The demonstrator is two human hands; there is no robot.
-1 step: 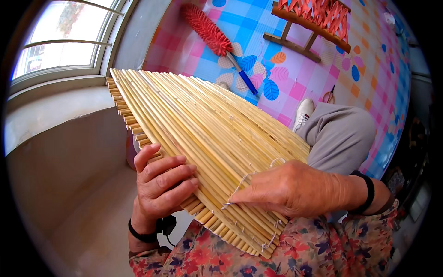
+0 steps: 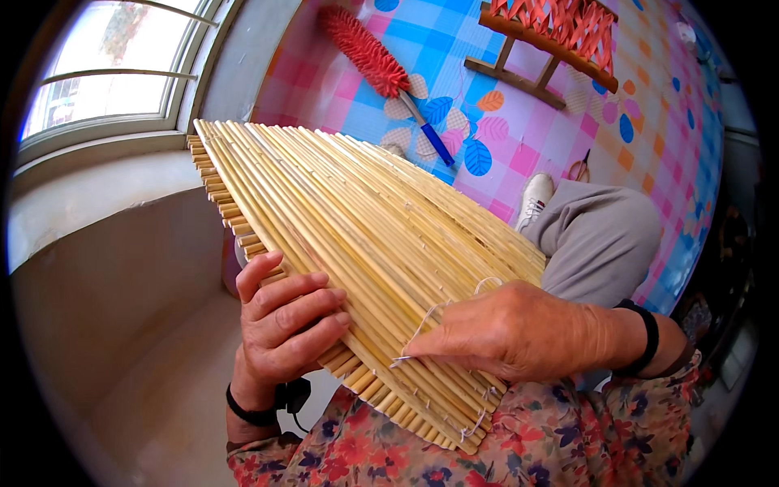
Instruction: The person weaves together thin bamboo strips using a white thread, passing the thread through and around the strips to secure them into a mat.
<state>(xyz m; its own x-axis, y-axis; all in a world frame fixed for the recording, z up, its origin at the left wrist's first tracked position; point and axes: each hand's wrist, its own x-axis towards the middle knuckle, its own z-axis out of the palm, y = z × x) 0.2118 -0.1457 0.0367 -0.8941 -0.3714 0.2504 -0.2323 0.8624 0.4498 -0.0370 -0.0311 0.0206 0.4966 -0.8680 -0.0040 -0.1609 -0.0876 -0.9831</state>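
A mat of pale straw-coloured stalks (image 2: 357, 219), laid side by side, slants across my lap, with a second layer of cut stalk ends showing under its left edge. My left hand (image 2: 288, 321) is closed around that edge, fingers on top, thumb hidden beneath. Over the lower part, my right hand (image 2: 503, 329) pinches a thin silvery needle (image 2: 398, 359), whose tip pokes out past the fingers against the stalks. White thread (image 2: 420, 323) loops from the fingertips across the mat. More white stitching (image 2: 473, 426) shows at the near corner.
On the checked, leaf-patterned floor lie a red fluffy duster (image 2: 365, 53) with a blue handle and a pair of scissors (image 2: 579, 170). A wooden stool (image 2: 519, 69) with red webbing stands at the far right. A barred window (image 2: 114, 89) and sill (image 2: 105, 191) border the left.
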